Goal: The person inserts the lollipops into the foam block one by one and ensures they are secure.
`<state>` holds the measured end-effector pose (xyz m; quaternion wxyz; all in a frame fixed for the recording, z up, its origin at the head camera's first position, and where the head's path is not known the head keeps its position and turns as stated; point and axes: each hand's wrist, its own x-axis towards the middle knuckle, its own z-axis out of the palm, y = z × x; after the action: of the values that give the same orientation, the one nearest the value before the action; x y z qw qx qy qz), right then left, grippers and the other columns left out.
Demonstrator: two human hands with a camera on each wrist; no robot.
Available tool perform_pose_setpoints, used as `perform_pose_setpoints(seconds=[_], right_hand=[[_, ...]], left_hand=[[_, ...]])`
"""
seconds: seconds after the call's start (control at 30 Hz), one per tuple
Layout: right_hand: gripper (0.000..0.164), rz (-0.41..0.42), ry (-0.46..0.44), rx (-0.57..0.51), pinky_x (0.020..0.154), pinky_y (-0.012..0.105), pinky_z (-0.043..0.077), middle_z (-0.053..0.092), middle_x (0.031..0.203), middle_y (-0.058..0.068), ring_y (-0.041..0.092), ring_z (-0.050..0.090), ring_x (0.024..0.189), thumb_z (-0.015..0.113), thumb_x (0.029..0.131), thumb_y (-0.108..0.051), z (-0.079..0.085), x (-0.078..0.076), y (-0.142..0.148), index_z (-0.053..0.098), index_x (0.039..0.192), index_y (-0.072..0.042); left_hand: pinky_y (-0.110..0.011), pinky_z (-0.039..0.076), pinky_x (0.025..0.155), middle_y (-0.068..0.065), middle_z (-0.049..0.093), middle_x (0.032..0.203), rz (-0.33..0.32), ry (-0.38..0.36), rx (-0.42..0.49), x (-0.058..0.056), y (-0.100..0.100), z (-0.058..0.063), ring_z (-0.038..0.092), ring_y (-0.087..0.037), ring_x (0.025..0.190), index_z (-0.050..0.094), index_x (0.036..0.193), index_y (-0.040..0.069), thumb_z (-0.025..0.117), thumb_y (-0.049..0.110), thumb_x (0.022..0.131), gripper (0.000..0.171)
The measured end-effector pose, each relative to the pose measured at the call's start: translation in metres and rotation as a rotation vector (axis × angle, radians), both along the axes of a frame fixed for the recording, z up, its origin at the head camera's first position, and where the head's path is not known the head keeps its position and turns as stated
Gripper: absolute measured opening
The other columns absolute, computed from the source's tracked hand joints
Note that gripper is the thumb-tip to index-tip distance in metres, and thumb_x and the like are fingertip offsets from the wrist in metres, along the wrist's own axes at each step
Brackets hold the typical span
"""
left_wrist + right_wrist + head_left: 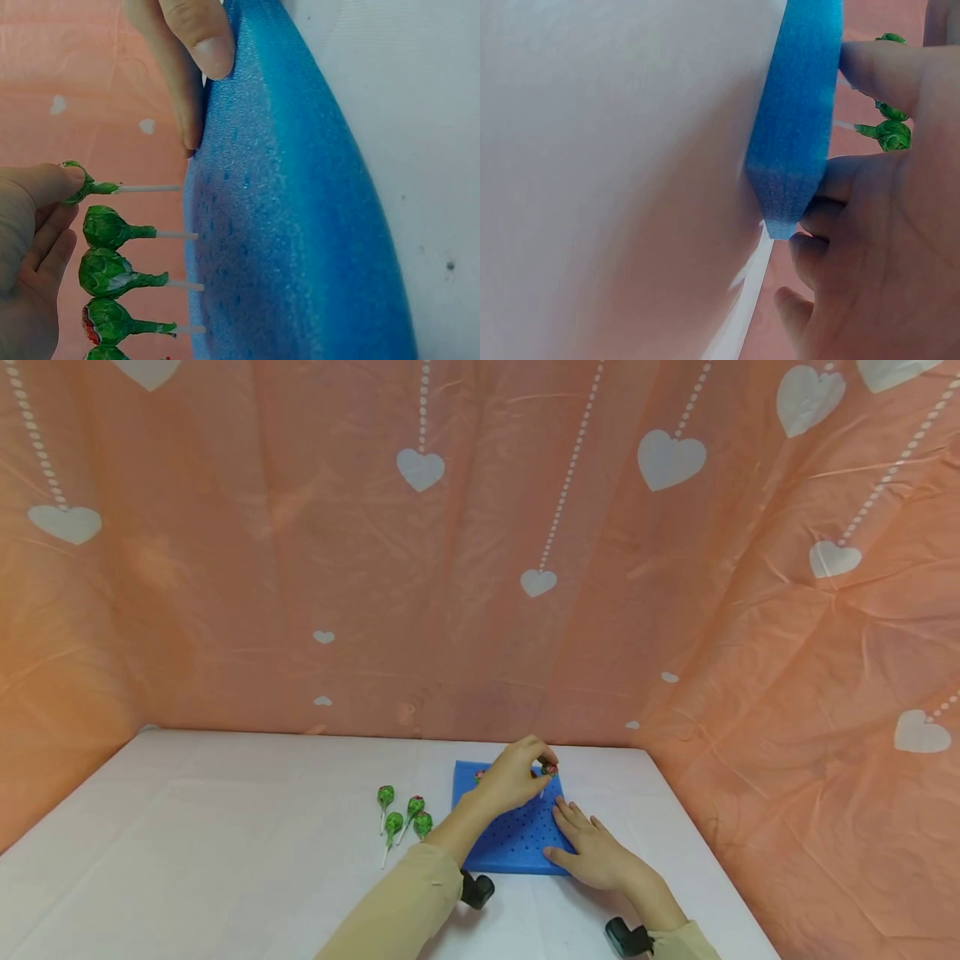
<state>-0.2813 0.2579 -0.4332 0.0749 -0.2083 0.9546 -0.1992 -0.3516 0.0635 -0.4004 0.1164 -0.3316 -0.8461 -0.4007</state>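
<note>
A blue foam board [517, 843] dotted with small holes lies on the table in the head view. Over its far right part, my left hand [512, 779] pinches the green wrapped head of a lollipop [78, 182] between thumb and fingers. The stick points down and its tip is at the board's surface; whether it is inside a hole I cannot tell. Beside it, several lollipops [112, 273] stand upright in a row, mostly hidden by my left hand in the head view. My right hand [600, 856] rests with extended fingers on the board's right edge.
Several loose green lollipops [393, 823] lie on the white table [225, 843] to the left of the board. An orange curtain [360, 568] with white hearts hangs behind the table and along its sides.
</note>
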Motion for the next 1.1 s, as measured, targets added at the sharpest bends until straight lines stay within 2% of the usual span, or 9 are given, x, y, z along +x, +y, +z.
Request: perform_pose_setpoints(seconds=[0.57, 1.1], right_hand=[[0.080, -0.003, -0.013, 0.001, 0.122, 0.069, 0.013, 0.024, 0.168, 0.023, 0.044, 0.017, 0.156, 0.061, 0.103, -0.045, 0.0006, -0.0003, 0.0004, 0.035, 0.157, 0.008], [0.080, -0.008, -0.017, -0.014, 0.122, 0.069, 0.013, 0.025, 0.168, 0.023, 0.045, 0.017, 0.156, 0.062, 0.102, -0.044, 0.0029, 0.0017, -0.0011, 0.035, 0.157, 0.008]], left_hand=[[-0.026, 0.055, 0.094, -0.004, 0.065, 0.115, 0.032, 0.005, -0.064, -0.0007, 0.0040, -0.0047, 0.067, -0.018, 0.107, 0.072, 0.112, 0.008, 0.076, 0.005, 0.094, 0.018], [-0.026, 0.055, 0.091, -0.003, 0.068, 0.114, 0.074, -0.030, -0.171, 0.0005, 0.0056, -0.0054, 0.066, -0.016, 0.103, 0.073, 0.110, 0.008, 0.079, 0.006, 0.092, 0.019]])
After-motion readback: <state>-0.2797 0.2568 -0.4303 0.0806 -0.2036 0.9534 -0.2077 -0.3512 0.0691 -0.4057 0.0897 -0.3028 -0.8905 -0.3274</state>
